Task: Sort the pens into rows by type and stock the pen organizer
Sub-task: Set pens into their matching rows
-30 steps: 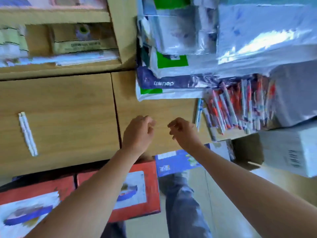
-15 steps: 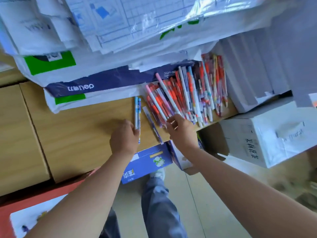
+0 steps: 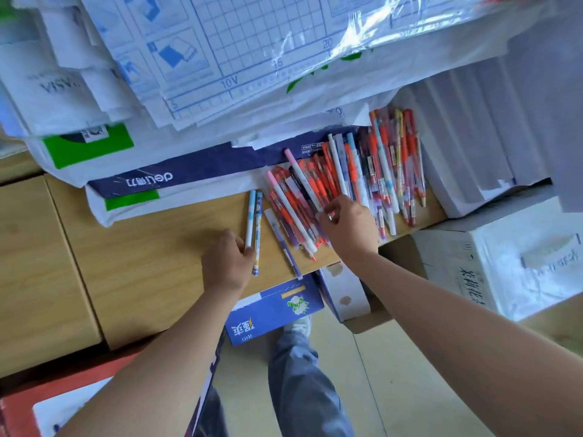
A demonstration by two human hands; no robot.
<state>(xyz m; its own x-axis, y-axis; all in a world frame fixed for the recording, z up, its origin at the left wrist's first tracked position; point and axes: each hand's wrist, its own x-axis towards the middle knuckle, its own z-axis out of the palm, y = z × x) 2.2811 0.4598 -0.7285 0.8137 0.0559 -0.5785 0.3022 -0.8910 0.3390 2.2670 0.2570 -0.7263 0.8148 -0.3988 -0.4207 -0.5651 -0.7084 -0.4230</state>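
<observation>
Right hand (image 3: pixel 347 230) now deeper in pen pile (image 3: pixel 362 171), pinching one for sorting; left hand (image 3: pixel 227 263) still against blue pair (image 3: pixel 254 216), grip unclear.

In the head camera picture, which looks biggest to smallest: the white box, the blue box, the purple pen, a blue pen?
1. White box, largest, though cut off at the edge.
2. Blue box, partly hidden under the desk.
3. Purple pen and blue pen look about alike.
</observation>
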